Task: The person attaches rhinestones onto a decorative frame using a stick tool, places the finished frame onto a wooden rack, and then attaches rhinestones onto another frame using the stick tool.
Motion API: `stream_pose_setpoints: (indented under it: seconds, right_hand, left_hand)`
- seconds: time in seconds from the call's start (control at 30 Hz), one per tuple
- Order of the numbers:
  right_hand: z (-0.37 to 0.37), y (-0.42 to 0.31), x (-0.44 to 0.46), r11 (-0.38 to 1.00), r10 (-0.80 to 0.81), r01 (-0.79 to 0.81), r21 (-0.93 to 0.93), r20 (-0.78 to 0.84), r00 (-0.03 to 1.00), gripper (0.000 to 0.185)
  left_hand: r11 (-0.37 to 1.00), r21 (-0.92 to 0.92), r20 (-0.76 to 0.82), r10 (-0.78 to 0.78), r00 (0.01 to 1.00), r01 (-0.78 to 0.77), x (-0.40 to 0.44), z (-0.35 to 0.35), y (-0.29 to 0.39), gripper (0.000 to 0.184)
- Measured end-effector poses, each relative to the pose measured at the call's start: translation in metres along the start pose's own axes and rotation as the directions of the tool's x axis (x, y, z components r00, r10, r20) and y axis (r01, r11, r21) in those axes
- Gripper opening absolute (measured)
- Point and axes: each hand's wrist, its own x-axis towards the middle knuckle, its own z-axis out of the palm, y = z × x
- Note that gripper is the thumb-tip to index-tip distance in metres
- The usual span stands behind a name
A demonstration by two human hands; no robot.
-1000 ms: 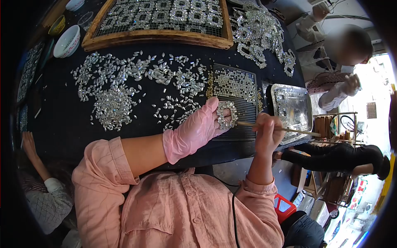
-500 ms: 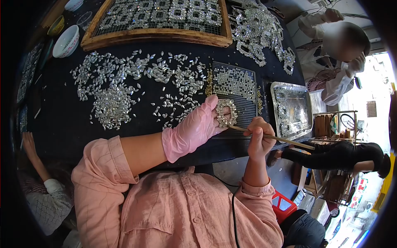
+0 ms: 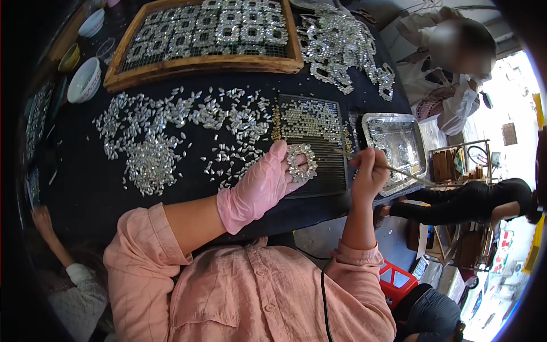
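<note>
My left hand (image 3: 259, 185), in a pink glove, holds a ring-shaped crystal ornament (image 3: 301, 163) on its fingers. My bare right hand (image 3: 370, 174) is closed around a thin stick (image 3: 405, 172), whose tip is a little right of the ornament and apart from it. Beneath and beyond the ornament lies a ridged black tray (image 3: 327, 171) with rows of small round stones (image 3: 310, 121). Loose clear stones (image 3: 151, 165) are spread on the black cloth left of my gloved hand.
A wooden frame (image 3: 205, 64) with crystal pieces stands at the back, beside a heap of crystal ornaments (image 3: 342, 45). A metal tray (image 3: 421, 145) is on the right, bowls (image 3: 85, 81) on the left. Other people are at the right and left edges.
The stick's tip has moved up and away from the ornament, with my right hand slightly to the right. The view has shifted, so the table items appear lower and further left.
</note>
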Motion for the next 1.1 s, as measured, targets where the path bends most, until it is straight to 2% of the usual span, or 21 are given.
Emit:
stream_pose_setpoints:
  seconds: [0.03,0.3,0.5,0.53,0.67,0.7,0.77,1.1]
  right_hand:
    - [-0.001,0.004,0.008,0.994,0.004,-0.006,-0.107,-0.022,1.0,0.018]
    - [0.003,0.018,0.019,0.979,0.008,0.005,-0.205,0.062,0.998,0.021]
    - [-0.003,0.001,0.012,0.999,0.031,-0.03,-0.021,0.024,0.999,0.021]
    - [-0.001,-0.009,0.007,0.994,0.048,-0.051,0.097,0.026,0.998,0.021]
    - [-0.003,-0.02,-0.012,0.943,-0.05,-0.039,0.331,0.258,0.965,0.022]
    - [-0.003,-0.02,-0.014,0.947,-0.1,-0.002,0.32,0.304,0.947,0.022]
    - [-0.001,-0.025,-0.019,0.962,-0.091,0.0,0.274,0.318,0.944,0.021]
    - [-0.001,-0.015,-0.024,0.98,-0.126,0.065,0.189,0.328,0.936,0.02]
  left_hand:
    - [1.0,0.012,0.005,0.004,1.0,-0.004,-0.001,0.002,0.001,0.051]
    - [1.0,0.018,-0.004,-0.009,1.0,0.009,0.002,-0.002,-0.002,0.056]
    - [0.999,0.039,-0.013,-0.019,1.0,0.019,0.001,0.004,0.001,0.056]
    - [1.0,0.017,-0.024,-0.024,0.999,0.025,0.001,0.001,-0.001,0.055]
    - [1.0,0.009,0.009,-0.015,1.0,0.015,0.002,-0.003,-0.002,0.053]
    - [1.0,0.009,-0.01,-0.019,1.0,0.019,0.002,-0.002,-0.001,0.053]
    - [1.0,0.008,-0.043,-0.028,0.999,0.028,0.001,-0.001,-0.001,0.053]
    - [0.998,0.06,-0.019,-0.013,1.0,0.014,-0.001,-0.001,0.001,0.056]
